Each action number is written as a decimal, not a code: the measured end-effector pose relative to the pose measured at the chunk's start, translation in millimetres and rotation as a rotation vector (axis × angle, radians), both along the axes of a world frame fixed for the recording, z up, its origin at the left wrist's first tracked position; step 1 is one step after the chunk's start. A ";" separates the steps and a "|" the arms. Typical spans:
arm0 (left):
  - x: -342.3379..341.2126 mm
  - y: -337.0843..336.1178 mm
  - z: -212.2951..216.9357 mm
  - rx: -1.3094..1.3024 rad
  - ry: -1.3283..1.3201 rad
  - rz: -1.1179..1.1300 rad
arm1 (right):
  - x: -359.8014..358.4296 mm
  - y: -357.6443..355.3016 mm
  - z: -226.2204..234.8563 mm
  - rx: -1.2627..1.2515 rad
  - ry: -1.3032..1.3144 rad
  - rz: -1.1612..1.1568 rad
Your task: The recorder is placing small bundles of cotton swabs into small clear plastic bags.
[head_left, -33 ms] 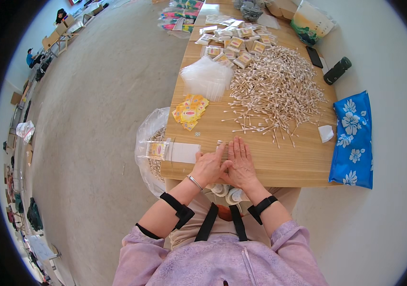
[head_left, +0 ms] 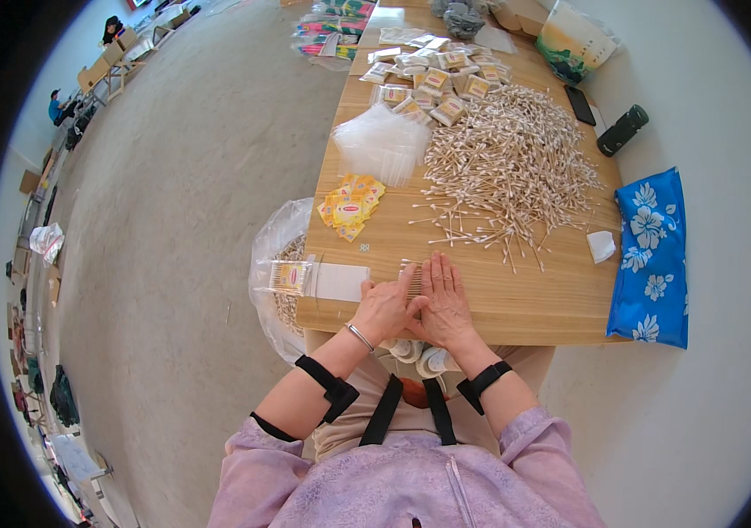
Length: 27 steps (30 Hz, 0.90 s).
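A small row of cotton swabs (head_left: pixel 416 281) lies at the table's near edge, between my two hands. My left hand (head_left: pixel 381 310) bends its thumb and index finger around the row's left side and near end. Flat along the right side lies my right hand (head_left: pixel 445 308), fingers stretched out and together; its thumb side meets my left thumb. Parts of the row are hidden under the fingers. Left of my hands are a white card (head_left: pixel 343 282) and a clear packet of swabs (head_left: pixel 289 277) with a yellow label, reaching past the table's left edge.
A big heap of loose swabs (head_left: pixel 512 163) covers the table's middle. Beyond lie filled packets (head_left: pixel 435 81), clear bags (head_left: pixel 381 141) and yellow labels (head_left: pixel 351 207). Along the right are a phone (head_left: pixel 579 105), a black bottle (head_left: pixel 623 130) and a blue flowered cushion (head_left: pixel 652 264). A plastic bag (head_left: pixel 263 304) hangs at left.
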<state>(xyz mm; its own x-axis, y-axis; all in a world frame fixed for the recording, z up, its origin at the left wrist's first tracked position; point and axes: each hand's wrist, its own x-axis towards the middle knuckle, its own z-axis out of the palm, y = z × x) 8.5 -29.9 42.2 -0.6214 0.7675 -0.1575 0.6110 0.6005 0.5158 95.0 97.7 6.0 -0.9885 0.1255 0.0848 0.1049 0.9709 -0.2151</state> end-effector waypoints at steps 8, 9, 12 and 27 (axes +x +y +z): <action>-5.2 3.0 1.1 -0.010 -0.023 0.007 | 0.4 0.7 2.9 0.005 -0.023 -0.013; -11.1 4.8 2.8 0.012 -0.025 0.067 | 0.7 1.3 5.2 -0.025 -0.042 -0.013; -29.2 9.5 -2.7 0.184 0.008 0.170 | 1.3 -1.0 9.1 -0.086 -0.006 -0.013; -21.9 20.1 -49.1 0.812 -0.357 0.372 | 2.4 -3.3 11.2 -0.145 -0.010 -0.048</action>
